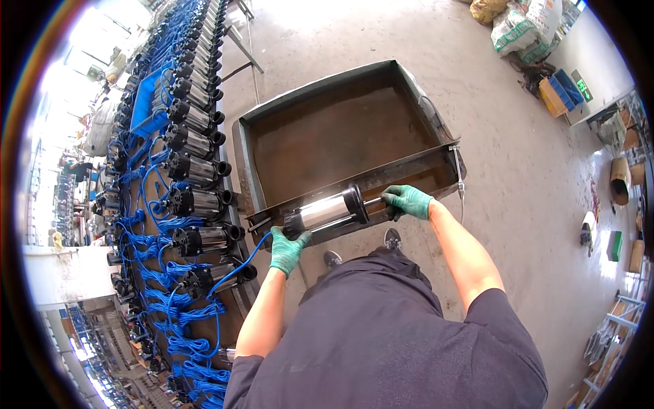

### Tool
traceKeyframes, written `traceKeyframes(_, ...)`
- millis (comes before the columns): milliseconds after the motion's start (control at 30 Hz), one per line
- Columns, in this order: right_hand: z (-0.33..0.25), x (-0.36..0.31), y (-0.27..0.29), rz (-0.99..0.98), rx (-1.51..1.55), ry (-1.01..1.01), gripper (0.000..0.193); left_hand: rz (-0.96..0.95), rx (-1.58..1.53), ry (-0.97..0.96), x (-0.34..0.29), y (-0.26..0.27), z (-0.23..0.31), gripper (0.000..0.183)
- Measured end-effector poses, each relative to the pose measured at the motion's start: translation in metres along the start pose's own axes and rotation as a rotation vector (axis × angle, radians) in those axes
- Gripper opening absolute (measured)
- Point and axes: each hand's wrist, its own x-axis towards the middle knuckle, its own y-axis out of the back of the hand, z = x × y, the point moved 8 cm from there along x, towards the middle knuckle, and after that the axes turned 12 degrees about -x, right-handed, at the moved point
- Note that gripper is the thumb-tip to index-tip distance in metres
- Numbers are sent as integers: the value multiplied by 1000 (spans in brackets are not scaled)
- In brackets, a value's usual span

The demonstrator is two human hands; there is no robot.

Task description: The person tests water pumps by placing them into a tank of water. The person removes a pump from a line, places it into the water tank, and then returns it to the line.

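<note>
Green-gloved, your left hand (285, 250) grips the black left end of the chrome cylinder (325, 211), which lies at the near edge of the tub (334, 133); your right hand (407, 202) pinches the dark rod (372, 202) at its other end. Best to brace the body with your left, hold the rod in line, and give the blue cable (238, 269) slack. You can't read any label on the cylinder; a sack (514, 31) bears print, too small to trust.
</note>
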Motion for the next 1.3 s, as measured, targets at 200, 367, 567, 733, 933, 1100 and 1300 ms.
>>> traceKeyframes(200, -7, 9, -2, 48, -194, -169, 57, 10, 6, -12, -1, 1, 2, 66)
traceKeyframes(367, 16, 18, -2, 156, 195, -356, 42, 13, 24, -16, 0, -6, 12, 67)
traceKeyframes(567, -11, 12, -3, 144, -153, -81, 51, -25, -78, -4, 1, -3, -9, 72)
traceKeyframes(733, -17, -20, 26, 397, -744, 363, 42, -35, 101, 26, -5, -12, 39, 93)
traceKeyframes(933, 37, 27, -7, 227, 46, -146, 37, 8, 119, -59, 28, 1, -59, 104)
traceKeyframes(1100, 41, 18, -12, 46, 394, -394, 29, -3, 128, -30, 8, 2, -24, 93)
traceKeyframes(1300, -7, 1, 11, 89, -456, 173, 28, -35, 87, -10, 8, -3, -14, 99)
